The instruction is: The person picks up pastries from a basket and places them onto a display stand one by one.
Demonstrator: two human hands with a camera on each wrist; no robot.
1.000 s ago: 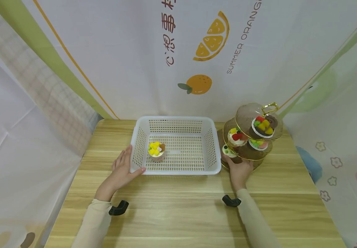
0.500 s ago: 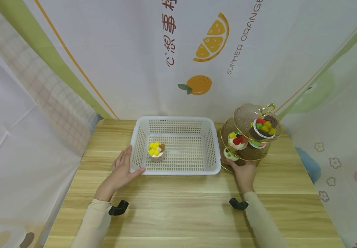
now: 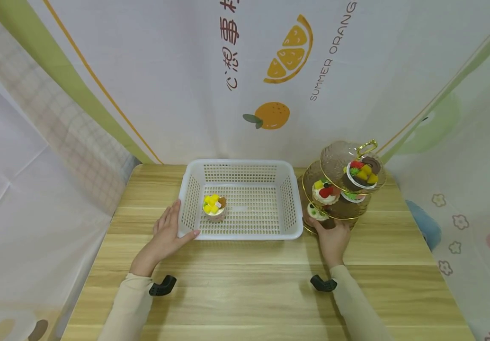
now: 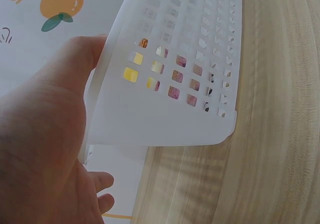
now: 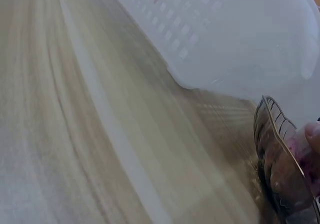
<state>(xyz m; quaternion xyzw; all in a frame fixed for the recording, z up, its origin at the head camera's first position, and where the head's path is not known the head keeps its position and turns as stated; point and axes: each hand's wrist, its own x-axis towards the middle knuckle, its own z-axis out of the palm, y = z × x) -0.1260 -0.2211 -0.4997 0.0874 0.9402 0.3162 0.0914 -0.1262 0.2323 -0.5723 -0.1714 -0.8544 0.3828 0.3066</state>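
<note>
Head view: our left hand (image 3: 165,234) rests flat-fingered against white basket (image 3: 240,199) corner on counter (image 3: 245,279); right hand (image 3: 333,237) touches tiered stand (image 3: 334,210) bottom plate, grip unclear. Cupcake (image 3: 214,207) in basket shows only here; right wrist view shows plate rim close.

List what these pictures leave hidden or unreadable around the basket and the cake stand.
- Head view: right hand fingertips, hidden under the stand; its grip is unclear.
- Head view: bottom-tier cupcake, half covered by the tier above.
- Right wrist view: blurred; stand rim cut off by the edge.
- Left wrist view: left hand hides the basket rim.
</note>
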